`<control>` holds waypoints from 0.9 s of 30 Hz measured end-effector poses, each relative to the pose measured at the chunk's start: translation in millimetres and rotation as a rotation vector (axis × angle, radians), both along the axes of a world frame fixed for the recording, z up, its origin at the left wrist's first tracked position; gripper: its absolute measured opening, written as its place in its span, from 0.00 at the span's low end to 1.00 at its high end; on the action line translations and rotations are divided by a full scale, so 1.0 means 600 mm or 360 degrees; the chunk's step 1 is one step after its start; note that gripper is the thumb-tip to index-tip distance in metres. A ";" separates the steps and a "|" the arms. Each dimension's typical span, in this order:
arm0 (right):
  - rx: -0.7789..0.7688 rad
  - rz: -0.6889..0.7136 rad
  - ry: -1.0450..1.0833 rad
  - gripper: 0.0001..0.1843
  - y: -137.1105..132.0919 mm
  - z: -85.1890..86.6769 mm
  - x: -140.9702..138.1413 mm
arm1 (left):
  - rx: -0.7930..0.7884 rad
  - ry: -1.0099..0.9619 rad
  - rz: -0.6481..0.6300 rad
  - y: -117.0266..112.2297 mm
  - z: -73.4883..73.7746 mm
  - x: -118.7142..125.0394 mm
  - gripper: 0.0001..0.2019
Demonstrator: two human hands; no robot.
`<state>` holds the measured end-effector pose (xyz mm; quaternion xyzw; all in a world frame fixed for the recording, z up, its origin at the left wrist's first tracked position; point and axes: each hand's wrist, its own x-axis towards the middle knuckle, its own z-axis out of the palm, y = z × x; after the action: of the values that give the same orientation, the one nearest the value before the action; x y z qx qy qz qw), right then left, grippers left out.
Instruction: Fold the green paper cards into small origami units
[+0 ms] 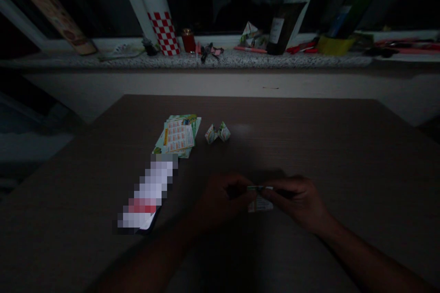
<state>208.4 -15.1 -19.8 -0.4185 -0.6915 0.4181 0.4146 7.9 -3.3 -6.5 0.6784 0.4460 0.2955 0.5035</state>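
Between my two hands is a small piece of printed paper (260,204), pale with green and orange print, its top edge pinched. My left hand (225,199) grips its left side between thumb and fingers. From the other side, the thumb and fingertips of my right hand (297,199) close on its upper right. Beyond my left hand stands a small folded paper piece (224,132) with two pointed parts. Left of that lies a stack of printed cards (179,136). The light is dim, so the paper's folds are hard to make out.
A phone (147,197) with a lit, blurred screen lies left of my hands on the dark wooden table (309,132). Behind it, the speckled windowsill (123,61) carries a red-and-white checkered bottle (165,29), a small red jar (188,40), a dark bottle (280,29) and a yellow container (335,46).
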 end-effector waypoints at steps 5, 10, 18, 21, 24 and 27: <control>-0.0095 0.0102 0.0068 0.07 -0.001 0.009 0.001 | -0.0057 -0.0043 0.0001 -0.002 0.003 0.003 0.08; -0.0154 0.0111 0.0092 0.08 -0.004 0.013 -0.002 | -0.0055 -0.0123 -0.0004 -0.001 0.002 0.001 0.08; -0.0129 -0.0084 0.0224 0.06 -0.003 0.001 -0.001 | -0.0153 -0.0215 0.0089 0.002 0.001 -0.001 0.08; -0.0084 -0.0125 0.0188 0.05 -0.005 0.003 0.001 | -0.0140 -0.0214 0.0054 0.001 0.002 -0.001 0.08; -0.0068 -0.0142 0.0180 0.05 -0.007 0.003 0.000 | -0.0129 -0.0223 0.0037 0.001 0.003 0.000 0.07; -0.0126 -0.0109 0.0230 0.05 -0.008 0.001 -0.002 | -0.0123 -0.0242 0.0049 0.002 0.004 0.000 0.06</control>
<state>207.2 -19.9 -19.3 -0.4266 -0.6280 0.4599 0.4606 8.1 -2.2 -4.1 0.6273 0.4278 0.3364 0.5571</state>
